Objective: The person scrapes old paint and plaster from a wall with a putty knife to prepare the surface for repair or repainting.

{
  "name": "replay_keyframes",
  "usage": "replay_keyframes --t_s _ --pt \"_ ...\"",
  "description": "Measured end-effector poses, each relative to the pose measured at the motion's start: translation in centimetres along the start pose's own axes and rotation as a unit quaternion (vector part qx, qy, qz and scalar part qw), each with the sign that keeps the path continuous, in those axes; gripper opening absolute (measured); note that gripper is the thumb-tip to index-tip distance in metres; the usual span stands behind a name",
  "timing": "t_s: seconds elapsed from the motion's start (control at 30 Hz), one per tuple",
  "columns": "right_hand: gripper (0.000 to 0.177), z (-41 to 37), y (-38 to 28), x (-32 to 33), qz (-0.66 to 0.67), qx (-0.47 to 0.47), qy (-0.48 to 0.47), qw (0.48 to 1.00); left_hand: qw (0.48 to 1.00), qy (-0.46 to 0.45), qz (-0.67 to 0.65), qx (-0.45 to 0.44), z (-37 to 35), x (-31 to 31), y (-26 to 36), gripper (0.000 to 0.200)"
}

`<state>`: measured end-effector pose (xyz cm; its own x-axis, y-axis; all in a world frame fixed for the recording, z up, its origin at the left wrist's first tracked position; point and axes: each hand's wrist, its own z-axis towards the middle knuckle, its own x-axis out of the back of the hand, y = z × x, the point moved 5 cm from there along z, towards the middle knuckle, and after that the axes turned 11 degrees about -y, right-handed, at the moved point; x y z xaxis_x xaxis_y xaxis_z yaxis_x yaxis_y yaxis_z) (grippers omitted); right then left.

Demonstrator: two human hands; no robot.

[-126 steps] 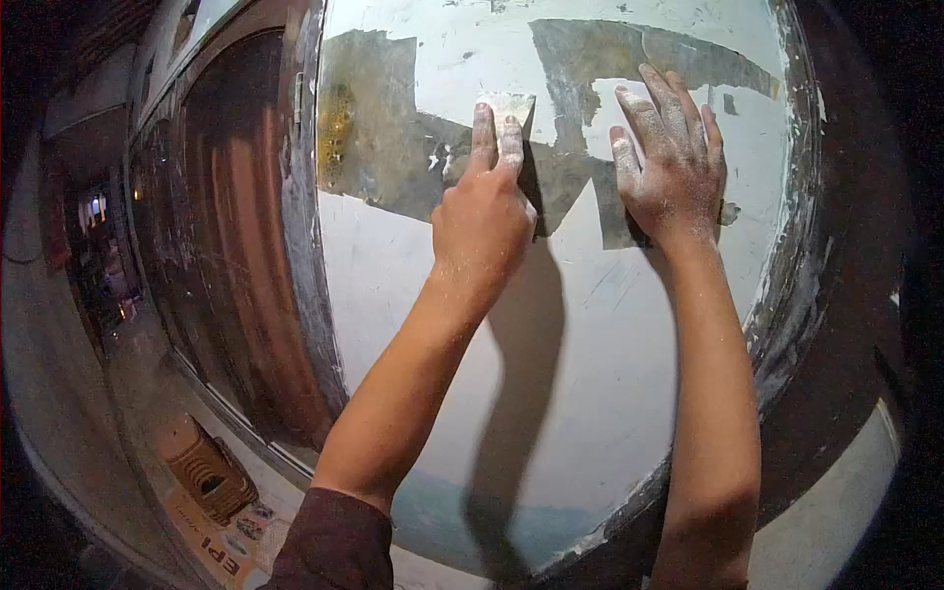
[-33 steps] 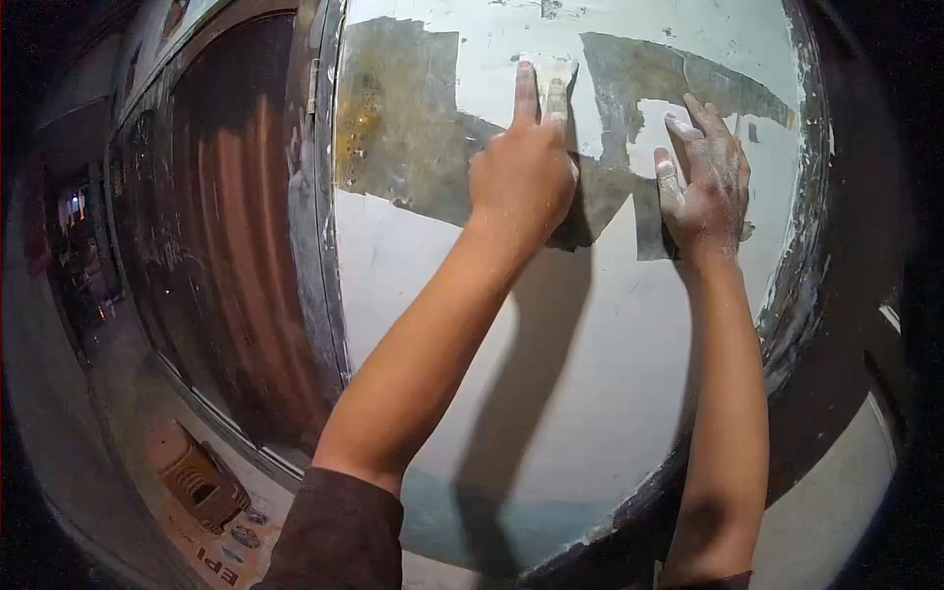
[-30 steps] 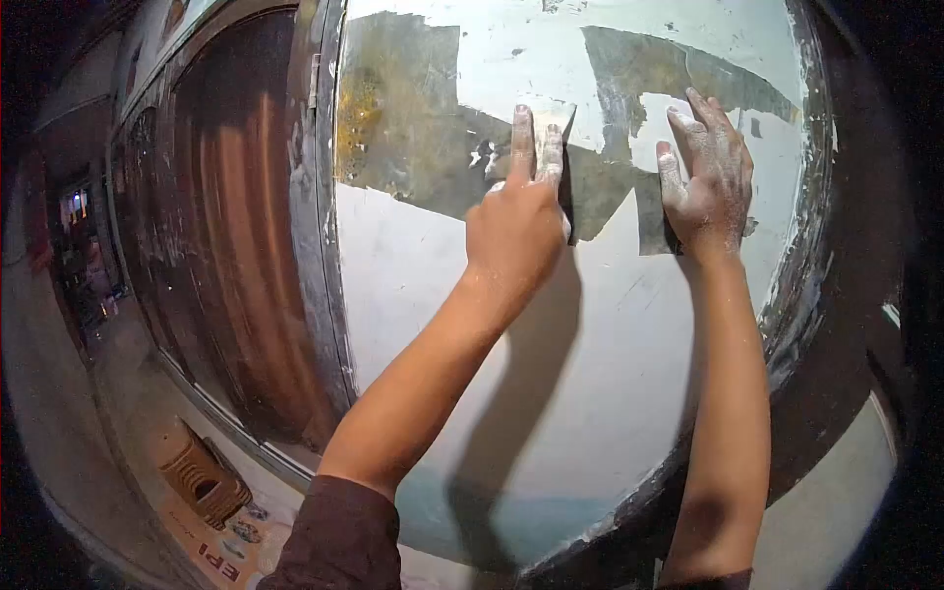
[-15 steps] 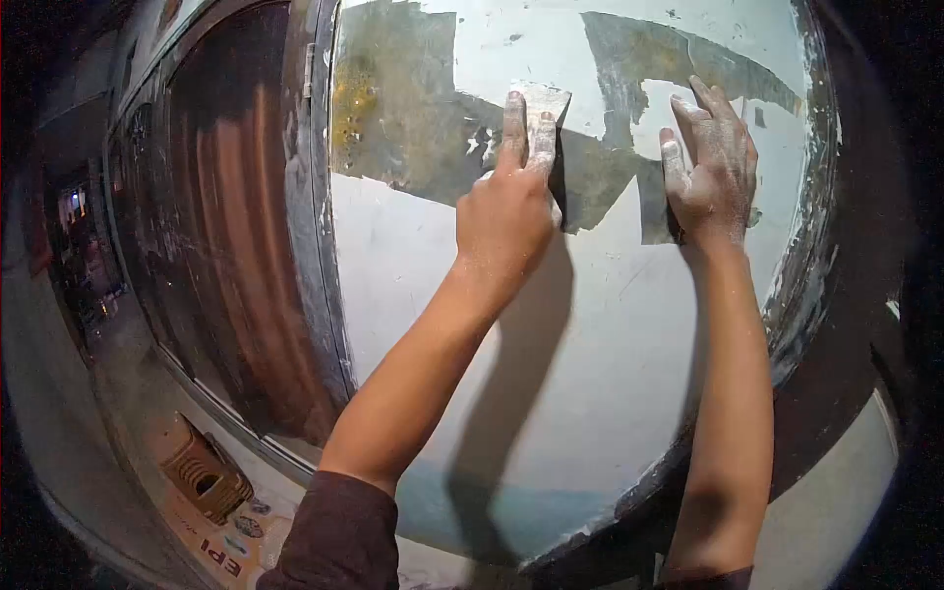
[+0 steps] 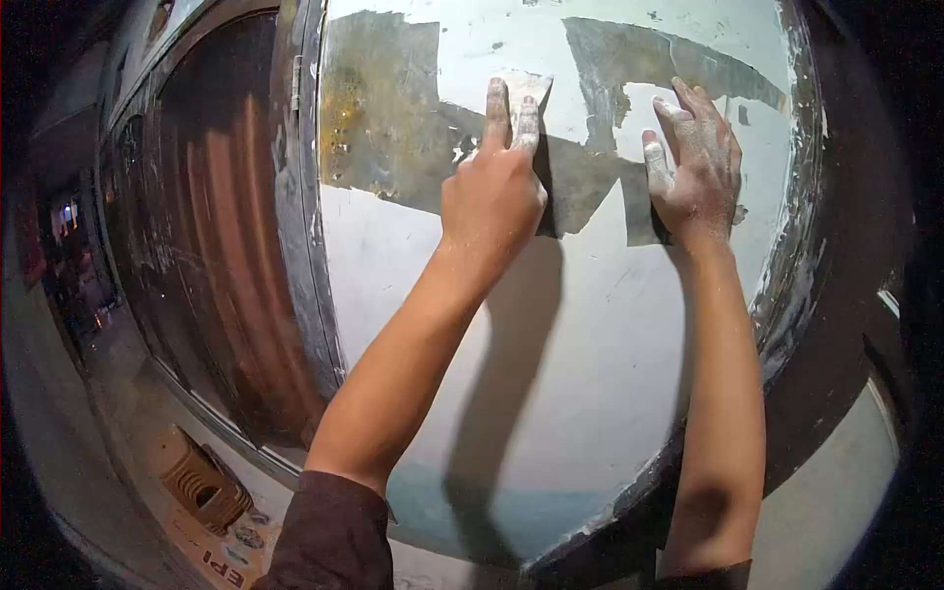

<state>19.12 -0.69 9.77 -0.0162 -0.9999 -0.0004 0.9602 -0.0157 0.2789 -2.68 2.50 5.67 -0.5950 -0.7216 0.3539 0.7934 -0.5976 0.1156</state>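
Note:
My left hand (image 5: 494, 192) grips a putty knife (image 5: 538, 88), two fingers stretched along its white-smeared blade. The blade lies against a white panel (image 5: 433, 285), at the border of a bare grey-brown patch (image 5: 398, 172). The knife's handle is hidden inside the hand. Further right, my right hand (image 5: 698, 172) rests on or close to the panel, its fingers spread and dusted white. Nothing shows in that hand. Near its fingertips, ragged white paint edges border another grey patch (image 5: 629, 59).
Left of the panel, a dark frame with a hinge (image 5: 296, 84) adjoins a glazed door (image 5: 226, 216) with a brownish curtain. Stacked brown plastic stools (image 5: 204, 482) stand low at left on a printed sheet (image 5: 221, 551). A rough dark edge (image 5: 787, 315) bounds the panel's right side.
The whole view has shifted slightly, so panel and hands appear a little further left. The left hand and knife have edged up against the panel; the right hand stays at nearly the same spot.

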Motion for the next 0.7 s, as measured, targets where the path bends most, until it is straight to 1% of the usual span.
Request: replay_keyframes --t_s 0.03,0.07,0.13,0.17,0.23,0.27,0.3,0.33,0.43,0.47,0.5,0.57,0.6,0.63,0.7 --pt "0.037 0.0 0.0 0.0 -0.001 -0.002 -0.001 1.0 1.0 -0.003 -0.004 0.003 0.9 0.3 0.2 0.053" --pt "0.037 0.0 0.0 -0.2 -0.005 -0.004 -0.003 1.0 1.0 -0.002 -0.003 0.002 2.6 0.7 0.2 0.053" --pt "0.037 -0.1 -0.1 -0.1 0.001 -0.008 -0.01 1.0 1.0 -0.001 0.03 -0.006 5.9 1.5 0.3 0.04" --pt "0.037 0.0 -0.1 0.0 0.007 -0.011 -0.013 1.0 1.0 0.002 0.031 -0.006 6.1 1.7 0.3 0.04" --pt "0.036 0.0 -0.1 0.1 0.007 -0.004 -0.007 1.0 1.0 -0.002 0.025 -0.005 6.3 2.7 0.9 0.031" --pt "0.036 -0.1 -0.1 0.1 0.013 -0.003 -0.01 1.0 0.997 -0.077 0.01 0.031 5.4 2.1 0.8 0.03" --pt "0.037 0.0 0.0 0.1 0.018 -0.001 -0.012 1.0 0.999 -0.046 0.009 0.023 3.6 1.6 0.7 0.041" --pt "0.036 0.0 0.0 0.0 0.015 -0.005 -0.011 1.0 0.999 -0.04 -0.003 0.022 1.6 1.1 0.6 0.049" --pt "0.037 0.0 -0.1 0.0 0.01 -0.012 -0.017 1.0 0.999 -0.046 -0.015 0.018 -1.7 0.0 -0.1 0.07" --pt "0.038 0.0 -0.1 0.0 0.017 -0.015 -0.017 1.0 1.0 -0.027 -0.001 0.006 -1.5 -0.2 -0.4 0.068" --pt "0.038 0.0 -0.1 0.0 0.025 -0.017 -0.018 0.999 1.0 -0.026 -0.001 0.006 -0.5 0.2 -0.3 0.068" --pt "0.038 0.0 -0.1 0.1 0.025 -0.018 -0.021 0.999 0.999 -0.035 0.033 0.025 2.5 1.5 -0.1 0.065" --pt "0.038 0.0 0.0 0.1 0.025 -0.019 -0.024 0.999 1.0 -0.019 0.015 0.001 3.4 2.2 -0.3 0.062" --pt "0.038 0.0 0.0 0.0 0.025 -0.019 -0.025 0.999 0.998 -0.049 0.033 0.031 4.1 2.3 -0.6 0.062" --pt "0.039 0.0 0.1 0.0 0.021 -0.017 -0.022 0.999 0.998 -0.034 0.027 0.041 3.4 2.6 -0.4 0.064"
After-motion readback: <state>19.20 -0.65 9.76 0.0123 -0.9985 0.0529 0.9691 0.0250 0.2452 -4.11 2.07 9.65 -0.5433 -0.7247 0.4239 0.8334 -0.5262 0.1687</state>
